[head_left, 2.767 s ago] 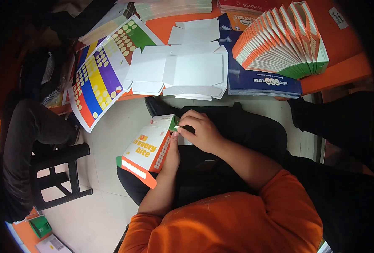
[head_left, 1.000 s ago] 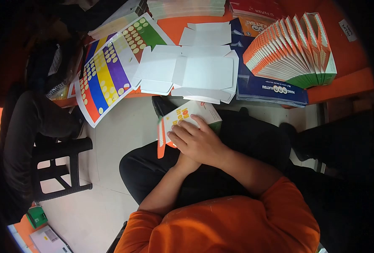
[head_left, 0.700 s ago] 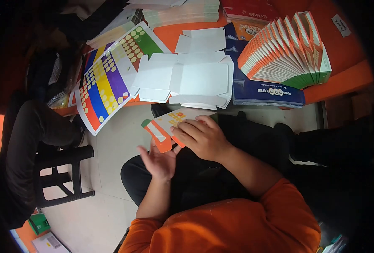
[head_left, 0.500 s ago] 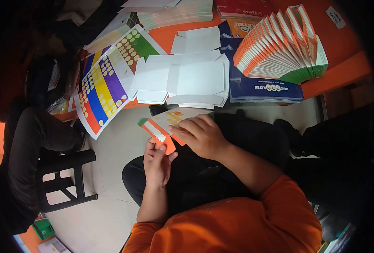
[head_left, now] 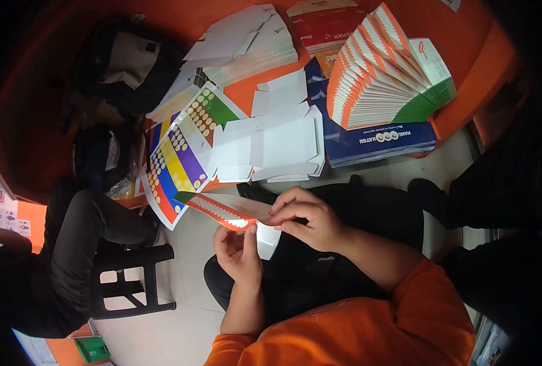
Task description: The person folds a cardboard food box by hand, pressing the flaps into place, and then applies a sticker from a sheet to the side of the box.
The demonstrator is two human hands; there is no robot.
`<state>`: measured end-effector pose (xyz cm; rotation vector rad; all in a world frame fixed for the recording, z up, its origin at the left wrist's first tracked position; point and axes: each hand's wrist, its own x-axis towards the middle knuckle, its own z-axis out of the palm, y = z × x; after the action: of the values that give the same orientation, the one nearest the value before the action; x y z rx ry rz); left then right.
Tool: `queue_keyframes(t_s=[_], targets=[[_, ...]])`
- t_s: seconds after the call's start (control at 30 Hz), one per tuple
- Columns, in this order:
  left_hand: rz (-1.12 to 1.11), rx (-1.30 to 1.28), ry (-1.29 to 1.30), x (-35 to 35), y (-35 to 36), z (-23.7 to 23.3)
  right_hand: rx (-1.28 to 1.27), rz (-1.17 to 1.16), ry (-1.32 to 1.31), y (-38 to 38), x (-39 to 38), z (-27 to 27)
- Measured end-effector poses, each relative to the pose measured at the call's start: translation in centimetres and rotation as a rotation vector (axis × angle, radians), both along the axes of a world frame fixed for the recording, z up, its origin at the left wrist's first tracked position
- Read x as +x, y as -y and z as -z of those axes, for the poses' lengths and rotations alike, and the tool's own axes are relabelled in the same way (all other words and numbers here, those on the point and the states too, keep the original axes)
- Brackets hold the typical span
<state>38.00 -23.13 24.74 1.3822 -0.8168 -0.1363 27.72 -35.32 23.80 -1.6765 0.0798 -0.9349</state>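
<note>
Over my lap I hold a printed paper packet (head_left: 222, 209), orange and white with a zigzag strip along its edge and a green end pointing left. My left hand (head_left: 240, 250) pinches its lower orange edge between thumb and fingers. The fingers of my right hand (head_left: 307, 221) are closed on its right end. A white flap (head_left: 266, 242) hangs below, between my hands. Beyond them on the table lie flat white box blanks (head_left: 271, 143). To the right, a fanned stack of similar packets (head_left: 375, 79) rests on flat blue printed boxes (head_left: 378, 139).
The orange table (head_left: 478, 67) runs along the far side. Printed sheets with coloured stripes (head_left: 182, 149) overhang its near edge. More white blanks (head_left: 240, 46) and a black bag (head_left: 124, 67) lie farther back. A seated person's leg (head_left: 85, 238) and a black stool (head_left: 133, 280) are at left.
The packet has turned flatter, its printed face tilting away, and a white flap now shows below it. My right hand has shifted to its right end. The camera view has moved too.
</note>
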Motion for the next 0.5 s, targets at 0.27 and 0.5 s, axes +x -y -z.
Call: queue_keyframes(t_s=[0.27,0.5], targets=[[-0.019,0.011,0.265,-2.3,1.5,-1.0,0.164,0.039,0.006,0.7,-0.8,0.1],[-0.024,0.037,0.213,-1.5,1.6,-0.7,0.386,-0.303,0.046,1.6,-1.2,0.0]])
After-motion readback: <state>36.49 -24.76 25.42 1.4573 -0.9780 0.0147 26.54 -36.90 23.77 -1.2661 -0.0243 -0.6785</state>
